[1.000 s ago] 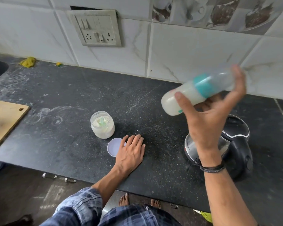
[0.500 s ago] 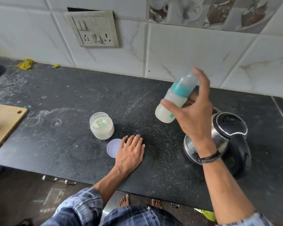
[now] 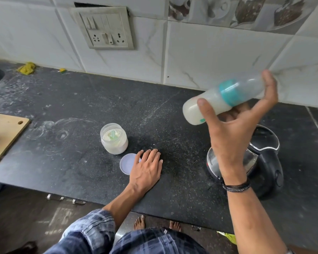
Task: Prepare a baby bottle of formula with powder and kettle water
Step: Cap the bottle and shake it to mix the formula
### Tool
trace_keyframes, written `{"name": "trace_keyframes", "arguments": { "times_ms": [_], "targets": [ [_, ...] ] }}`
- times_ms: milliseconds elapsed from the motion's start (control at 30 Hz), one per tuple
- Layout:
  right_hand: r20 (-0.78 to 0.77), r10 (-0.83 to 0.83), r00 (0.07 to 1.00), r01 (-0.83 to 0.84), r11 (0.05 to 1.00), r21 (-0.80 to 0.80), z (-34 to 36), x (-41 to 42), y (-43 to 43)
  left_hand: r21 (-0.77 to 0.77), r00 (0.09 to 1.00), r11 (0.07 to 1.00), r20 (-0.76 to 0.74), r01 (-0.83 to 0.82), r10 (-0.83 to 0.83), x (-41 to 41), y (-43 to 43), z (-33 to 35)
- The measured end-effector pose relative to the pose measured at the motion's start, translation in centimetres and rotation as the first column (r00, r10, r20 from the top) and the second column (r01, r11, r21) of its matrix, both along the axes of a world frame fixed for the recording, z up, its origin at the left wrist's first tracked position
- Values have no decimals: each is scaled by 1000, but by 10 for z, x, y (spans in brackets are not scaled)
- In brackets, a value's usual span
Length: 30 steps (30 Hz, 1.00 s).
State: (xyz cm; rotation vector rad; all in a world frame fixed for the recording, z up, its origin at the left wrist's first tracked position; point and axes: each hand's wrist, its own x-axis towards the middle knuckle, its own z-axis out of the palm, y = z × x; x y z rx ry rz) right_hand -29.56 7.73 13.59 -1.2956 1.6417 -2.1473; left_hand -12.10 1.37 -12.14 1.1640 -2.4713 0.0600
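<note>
My right hand [image 3: 233, 125] grips the baby bottle [image 3: 217, 99] in the air above the kettle, lying almost sideways, base to the left. The bottle has a teal ring and a clear cap, and milky white liquid fills its lower part. It is blurred. My left hand [image 3: 146, 171] rests flat on the black counter, fingers together, touching the edge of a pale round lid [image 3: 128, 163]. Just behind the lid stands the open powder jar [image 3: 114, 139] with a green scoop in the white powder. The steel and black kettle [image 3: 261, 162] sits under my right forearm, lid closed.
A wooden cutting board [image 3: 2, 132] lies at the counter's left edge. A switch and socket panel [image 3: 104, 27] is on the tiled wall. Yellow scraps [image 3: 27, 67] lie at the back left by a dark sink. Powder dusts the black counter [image 3: 81, 99]. My bare feet show below the counter edge.
The bottle swung from sideways down to nearly upright over the counter, then back up and to the right into a sideways tilt. My left hand has stayed in place.
</note>
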Motion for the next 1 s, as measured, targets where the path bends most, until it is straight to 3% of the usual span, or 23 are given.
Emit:
{"name": "trace_keyframes", "arguments": {
  "times_ms": [33,133,167,300,367,500,700,833,867,1000],
  "targets": [
    [-18,-11,1000,11,1000,12,-1,-2,-2,0,1000,1000,-1,4,-4,1,0,-1],
    [-155,63,986,-14,954,298,-7,-5,-5,-8,1000,1000,-3,6,-6,1,1,-1],
    [-172,61,983,-4,949,315,-8,-5,-3,-8,1000,1000,-5,8,-8,1,1,-1],
    [-71,-53,996,54,998,12,7,-5,1,-3,1000,1000,-3,-4,4,0,0,0],
    [-64,-48,997,48,999,-9,6,-6,-2,-1,1000,1000,0,4,-4,1,1,0],
    [-173,68,983,-7,944,330,-5,-7,-3,-4,1000,1000,-1,7,-7,0,0,-1],
    [-6,-4,1000,4,998,-69,12,-1,2,-1,1000,1000,0,1,-1,1,0,-2],
    [-144,97,985,-58,967,249,0,-2,-3,-2,1000,1000,1,4,-4,1,-1,-3],
    [-138,84,987,-49,970,240,-1,-1,0,-1,1000,1000,1,6,-6,1,0,-3],
    [35,-3,999,7,993,-121,11,6,4,-6,1000,1000,-6,-7,7,1,0,-6]
  ]
}}
